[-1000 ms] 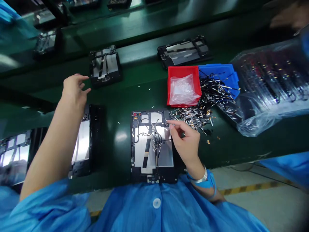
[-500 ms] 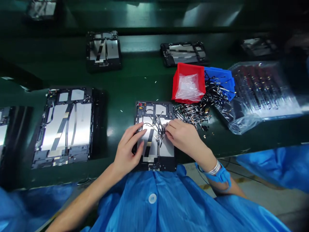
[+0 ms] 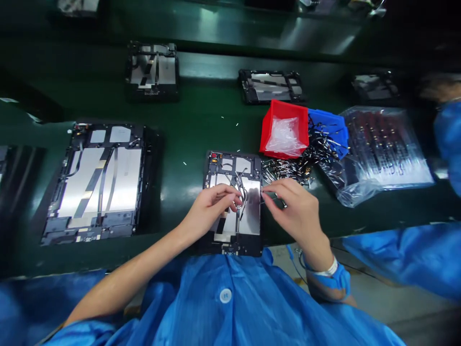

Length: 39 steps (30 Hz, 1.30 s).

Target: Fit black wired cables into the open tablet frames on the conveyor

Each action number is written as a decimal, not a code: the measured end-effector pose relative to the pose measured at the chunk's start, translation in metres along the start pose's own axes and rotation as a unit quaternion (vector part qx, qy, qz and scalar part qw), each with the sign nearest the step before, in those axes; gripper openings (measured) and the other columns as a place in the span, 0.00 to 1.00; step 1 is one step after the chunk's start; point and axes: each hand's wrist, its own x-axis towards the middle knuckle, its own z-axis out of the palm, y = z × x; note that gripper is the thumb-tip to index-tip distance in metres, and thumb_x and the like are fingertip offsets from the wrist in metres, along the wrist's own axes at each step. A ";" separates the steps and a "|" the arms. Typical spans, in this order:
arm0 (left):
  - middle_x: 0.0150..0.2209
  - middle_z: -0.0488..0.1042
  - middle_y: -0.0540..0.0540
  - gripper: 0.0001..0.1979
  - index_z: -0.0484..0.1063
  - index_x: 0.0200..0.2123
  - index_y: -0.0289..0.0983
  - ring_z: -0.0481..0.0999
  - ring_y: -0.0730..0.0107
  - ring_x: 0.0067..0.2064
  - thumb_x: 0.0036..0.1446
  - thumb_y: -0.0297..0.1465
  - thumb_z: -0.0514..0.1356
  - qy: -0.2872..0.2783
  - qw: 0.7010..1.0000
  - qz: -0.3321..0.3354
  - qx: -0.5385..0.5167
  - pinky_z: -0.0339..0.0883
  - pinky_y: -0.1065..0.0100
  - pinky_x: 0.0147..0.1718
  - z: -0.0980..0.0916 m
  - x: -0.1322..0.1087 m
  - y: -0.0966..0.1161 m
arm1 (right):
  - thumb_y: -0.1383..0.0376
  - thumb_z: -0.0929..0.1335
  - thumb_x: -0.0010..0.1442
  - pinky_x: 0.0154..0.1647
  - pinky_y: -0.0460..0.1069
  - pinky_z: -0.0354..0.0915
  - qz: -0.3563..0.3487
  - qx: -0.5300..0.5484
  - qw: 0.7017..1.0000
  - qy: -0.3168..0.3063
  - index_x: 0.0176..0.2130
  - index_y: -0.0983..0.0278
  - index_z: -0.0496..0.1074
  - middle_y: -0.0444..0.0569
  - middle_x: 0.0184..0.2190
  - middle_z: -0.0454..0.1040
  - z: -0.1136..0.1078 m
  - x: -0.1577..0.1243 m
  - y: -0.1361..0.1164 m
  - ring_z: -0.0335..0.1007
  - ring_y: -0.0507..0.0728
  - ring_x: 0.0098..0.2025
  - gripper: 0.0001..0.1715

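An opened tablet (image 3: 252, 216) with its inside showing lies in front of me at the table's edge. Several thin flex cables (image 3: 240, 181) lie loose in a bunch on its upper middle. My left hand (image 3: 216, 202) is over the tablet, fingertips drawn together against this bunch; what they pinch is too small to make out. At the tablet's right edge, my right hand (image 3: 297, 206) pinches a thin dark flex cable (image 3: 272, 196) between thumb and forefinger. Beyond that hand spreads a heap of loose flex cables (image 3: 284, 169).
A red bin (image 3: 265, 137) with clear plastic bags and a blue bin (image 3: 329, 117) with more cables stand behind the heap. Bagged trays (image 3: 392, 149) lie right. Another opened tablet (image 3: 126, 192) lies left; more line the back. A co-worker's blue sleeve (image 3: 448, 139) shows far right.
My left hand has moved from the tablet's left side to the cable bunch, its fingers closing. My right hand has drawn away from the bunch to the right, a cable in its fingers.
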 end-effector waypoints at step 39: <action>0.23 0.77 0.46 0.13 0.71 0.40 0.33 0.76 0.69 0.23 0.55 0.35 0.61 -0.022 0.997 -0.012 -0.072 0.61 0.74 0.18 0.015 0.014 0.013 | 0.76 0.67 0.57 0.31 0.49 0.72 -0.080 0.106 0.982 0.132 0.35 0.64 0.75 0.49 0.29 0.80 0.010 0.034 -0.016 0.74 0.54 0.29 0.09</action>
